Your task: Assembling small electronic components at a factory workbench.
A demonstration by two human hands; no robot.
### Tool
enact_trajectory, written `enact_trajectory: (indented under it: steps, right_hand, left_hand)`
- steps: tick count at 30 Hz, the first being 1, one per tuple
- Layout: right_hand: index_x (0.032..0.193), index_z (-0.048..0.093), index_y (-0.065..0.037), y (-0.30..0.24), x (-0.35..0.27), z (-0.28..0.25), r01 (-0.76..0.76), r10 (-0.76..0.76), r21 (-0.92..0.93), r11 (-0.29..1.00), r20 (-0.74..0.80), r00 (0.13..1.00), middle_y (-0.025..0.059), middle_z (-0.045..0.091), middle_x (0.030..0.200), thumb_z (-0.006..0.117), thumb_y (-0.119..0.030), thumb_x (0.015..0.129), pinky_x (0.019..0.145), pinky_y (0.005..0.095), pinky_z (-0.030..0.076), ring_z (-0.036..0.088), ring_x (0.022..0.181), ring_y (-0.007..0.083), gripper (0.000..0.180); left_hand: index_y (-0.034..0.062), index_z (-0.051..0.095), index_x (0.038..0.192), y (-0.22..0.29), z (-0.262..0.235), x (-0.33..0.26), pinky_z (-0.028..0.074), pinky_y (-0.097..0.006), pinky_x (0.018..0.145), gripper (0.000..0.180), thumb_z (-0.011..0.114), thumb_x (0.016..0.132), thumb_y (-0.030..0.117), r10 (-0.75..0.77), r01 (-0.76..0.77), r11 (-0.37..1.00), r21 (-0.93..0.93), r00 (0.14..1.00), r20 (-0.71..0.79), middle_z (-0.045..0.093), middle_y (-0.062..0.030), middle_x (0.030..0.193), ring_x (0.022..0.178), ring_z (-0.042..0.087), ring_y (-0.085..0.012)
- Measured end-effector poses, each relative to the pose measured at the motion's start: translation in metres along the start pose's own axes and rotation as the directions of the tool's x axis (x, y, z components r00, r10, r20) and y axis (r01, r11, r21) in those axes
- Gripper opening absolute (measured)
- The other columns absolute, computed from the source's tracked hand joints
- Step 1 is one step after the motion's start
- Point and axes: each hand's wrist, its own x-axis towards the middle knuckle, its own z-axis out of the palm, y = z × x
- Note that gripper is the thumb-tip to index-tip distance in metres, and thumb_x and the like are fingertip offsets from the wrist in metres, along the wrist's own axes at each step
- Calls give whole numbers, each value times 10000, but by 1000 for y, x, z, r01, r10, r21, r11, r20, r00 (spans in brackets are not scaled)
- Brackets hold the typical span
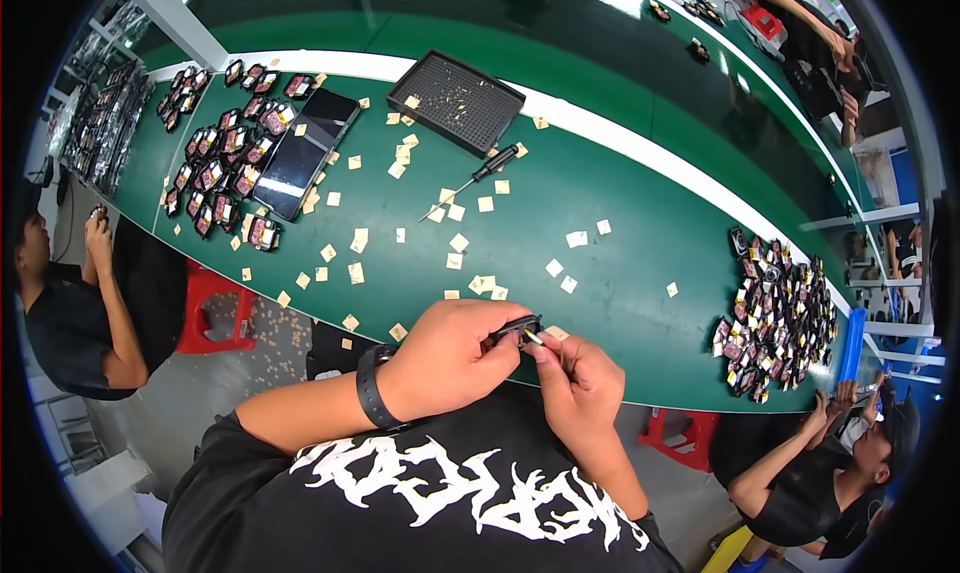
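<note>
Over the near edge of the green table, my left hand (455,348) is closed around a small black plastic part (517,325), its thumb and fingers wrapped on it. Close beside it, my right hand (582,381) pinches a small white and yellowish piece (534,338) at the black part's edge. Whether that piece is attached to the part I cannot tell. Small cream paper squares (459,243) lie scattered on the table beyond my hands. A screwdriver (494,163) with a dark handle lies farther off, its shaft pointing left.
A black perforated tray (413,77) holds small scraps at the far edge. A dark flat screen device (300,163) lies among several small black parts (210,176) at the left. Many similar parts (775,323) are heaped at the right. Co-workers sit at both sides, near red stools (217,311).
</note>
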Motion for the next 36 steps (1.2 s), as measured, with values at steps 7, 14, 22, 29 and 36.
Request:
enact_trajectory:
  steps: [7,14,22,29,36]
  right_hand:
    - [976,706,18,-5,4,-2,65,-63,-35,997,35,997,95,700,857,764,-2,888,602,255,483,615,677,137,107]
    - [995,696,21,7,1,2,-41,40,168,985,13,999,37,638,886,780,11,871,579,226,438,532,659,69,150]
    - [987,635,8,-1,13,5,-445,409,459,769,183,894,3,601,881,784,33,864,568,172,403,508,664,12,195]
    - [1047,659,4,-13,18,-13,-482,436,494,723,215,874,2,633,887,755,5,896,711,209,491,622,790,71,179]
    - [1118,660,15,38,-6,-141,-165,-121,-658,734,-367,922,104,660,1146,733,66,829,844,315,511,656,1015,216,303]
  left_hand:
    - [-19,669,1186,-3,-3,-1,492,-321,604,299,620,892,3,169,-173,984,50,983,69,688,-137,834,663,632,-206]
    - [-10,623,1261,-16,-5,-1,515,-363,689,351,611,912,15,245,-249,968,25,964,101,676,-135,881,768,662,-276]
    - [27,622,1268,-20,-19,2,506,-350,707,322,564,952,16,226,-217,974,-62,933,282,652,-105,856,753,645,-244]
    - [-14,587,1348,-24,-24,0,491,-253,690,376,527,977,-4,-215,439,768,-467,863,458,696,-62,994,793,616,-114]
    - [-46,477,1460,-11,-38,-17,508,-239,759,515,464,945,-73,-53,280,712,-645,936,348,671,-139,1218,851,586,-106]
